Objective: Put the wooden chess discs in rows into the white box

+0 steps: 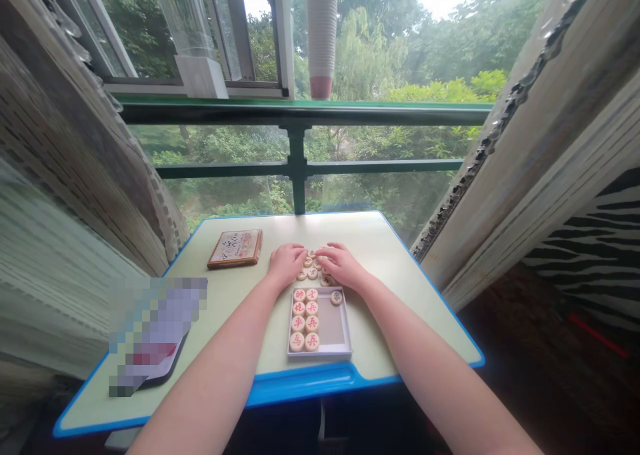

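- Trees (370, 55) fill the view beyond the window, the largest thing in sight.
- Patterned curtains hang on both sides, the left curtain (85, 108) and the right curtain (540, 121) framing the view.
- A green railing (350, 113) crosses between them, just beyond the far edge of the tabletop.
- The pale tabletop (410, 321) has a blue rim and a blue ledge at its near side.
- A pixelated object (160, 328) with a dark edge lies at the left; what it is cannot be told.
- An open shallow tray (333, 328) lies near the front edge, between the forearms.
- A flat brown-edged box (235, 248) with writing on top lies farther back, to the left of the hands.
- The left hand (287, 265) and right hand (343, 263) are palm down, fingers loosely spread and released, at either side of the loose pieces.
- Loose round pieces (312, 273) cluster between the hands, just beyond the tray.
- Eight red-marked pieces (299, 323) stand in two columns of four along the tray's left half.
- One dark-marked piece (337, 297) sits in the tray's far right corner.
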Available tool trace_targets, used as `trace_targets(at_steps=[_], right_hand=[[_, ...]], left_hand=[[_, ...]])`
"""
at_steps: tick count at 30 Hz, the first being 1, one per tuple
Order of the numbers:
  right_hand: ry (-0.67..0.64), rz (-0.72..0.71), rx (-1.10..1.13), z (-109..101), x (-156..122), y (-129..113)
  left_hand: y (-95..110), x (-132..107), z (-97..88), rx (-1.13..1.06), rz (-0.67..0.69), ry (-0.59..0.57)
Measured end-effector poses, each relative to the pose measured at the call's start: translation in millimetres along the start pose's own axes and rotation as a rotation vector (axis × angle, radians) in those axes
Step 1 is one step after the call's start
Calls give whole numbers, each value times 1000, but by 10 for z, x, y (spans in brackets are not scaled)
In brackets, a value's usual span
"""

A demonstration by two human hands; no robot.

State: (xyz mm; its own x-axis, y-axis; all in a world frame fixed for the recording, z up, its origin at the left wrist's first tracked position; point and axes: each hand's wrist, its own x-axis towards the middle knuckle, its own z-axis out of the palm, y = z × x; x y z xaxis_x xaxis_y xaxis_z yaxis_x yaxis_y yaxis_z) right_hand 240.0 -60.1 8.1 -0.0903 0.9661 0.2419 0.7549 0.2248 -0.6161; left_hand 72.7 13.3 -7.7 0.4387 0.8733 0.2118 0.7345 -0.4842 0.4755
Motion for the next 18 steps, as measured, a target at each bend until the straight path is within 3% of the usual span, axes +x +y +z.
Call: trace_targets(at_steps=[18], right_hand=[[4,49,-10,34,33,59]], left_hand=[[57,-20,-32,-22,-17,0]])
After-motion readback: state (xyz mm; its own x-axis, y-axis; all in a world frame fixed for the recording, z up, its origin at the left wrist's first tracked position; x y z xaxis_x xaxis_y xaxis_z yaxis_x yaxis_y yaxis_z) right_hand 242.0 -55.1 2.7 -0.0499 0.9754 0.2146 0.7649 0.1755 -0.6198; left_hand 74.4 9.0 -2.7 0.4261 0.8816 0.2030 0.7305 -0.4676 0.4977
